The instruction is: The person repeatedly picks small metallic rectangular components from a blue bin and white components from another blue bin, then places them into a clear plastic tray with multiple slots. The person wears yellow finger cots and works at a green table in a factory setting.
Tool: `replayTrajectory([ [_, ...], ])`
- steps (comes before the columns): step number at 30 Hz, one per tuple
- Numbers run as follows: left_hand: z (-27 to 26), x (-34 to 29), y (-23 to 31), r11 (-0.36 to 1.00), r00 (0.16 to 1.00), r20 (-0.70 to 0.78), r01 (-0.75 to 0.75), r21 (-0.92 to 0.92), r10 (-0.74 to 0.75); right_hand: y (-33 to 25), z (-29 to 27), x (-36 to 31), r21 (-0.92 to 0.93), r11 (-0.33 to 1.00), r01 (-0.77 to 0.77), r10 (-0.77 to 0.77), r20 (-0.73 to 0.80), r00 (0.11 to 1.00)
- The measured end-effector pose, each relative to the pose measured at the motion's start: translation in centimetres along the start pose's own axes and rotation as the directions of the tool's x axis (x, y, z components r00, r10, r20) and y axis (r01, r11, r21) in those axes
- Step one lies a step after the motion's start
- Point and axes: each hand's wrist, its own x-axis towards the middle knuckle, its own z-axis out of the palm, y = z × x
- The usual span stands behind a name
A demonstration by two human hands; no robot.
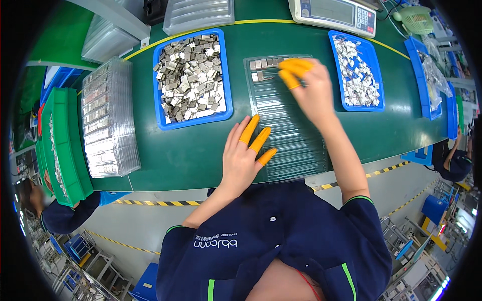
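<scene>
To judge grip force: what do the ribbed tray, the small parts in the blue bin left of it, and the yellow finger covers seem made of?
Ribbed tray: likely thin clear plastic, glossy; the green table shows through and ridges glint.
Small parts: perhaps metal-shelled, with grey and bright silvery-white faces; plastic isn't ruled out.
Finger covers: probably rubber or latex, smooth-looking; opaque, close-fitting.

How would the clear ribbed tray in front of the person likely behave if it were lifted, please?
The clear ribbed tray looks like thin plastic, so it is probably light. Its ribs may stiffen it one way, yet it could flex. The visible small parts sit at its far end, so that end might dip.
</scene>
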Motion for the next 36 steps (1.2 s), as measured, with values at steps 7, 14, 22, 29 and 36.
replayTrajectory([
  [7, -3.7, 3.0, -5.2, 0.959, 0.934, -0.355, 0.082, 0.271, 0.020, 9.7, -6.7, -4.4, -0.450, 0.790, -0.416, 0.376, -0.181, 0.909],
  [14, -5.5, 5.4, -6.5, 0.806, 0.961, -0.186, 0.273, 0.525, -0.204, 10.3, -6.7, -4.3, -0.387, 0.627, -0.677, 0.722, -0.038, 0.691],
  [22, -5.6, 5.4, -7.6, 0.873, 0.952, -0.217, 0.288, 0.393, -0.217, 9.1, -7.1, -4.3, -0.046, 0.744, -0.667, 0.634, -0.265, 0.726],
  [29, -4.1, 5.3, -5.3, 0.573, 0.810, 0.027, 0.439, -0.692, -0.586, 7.6, -7.2, -4.0, 0.658, 0.640, -0.397, 0.685, -0.255, 0.683],
  [36, -0.4, 5.6, 0.2, 0.229, 0.837, 0.255, 0.402, -0.887, -0.484, -2.6, -5.0, -2.4, 0.772, 0.434, -0.465, 0.520, 0.207, 0.829],
])
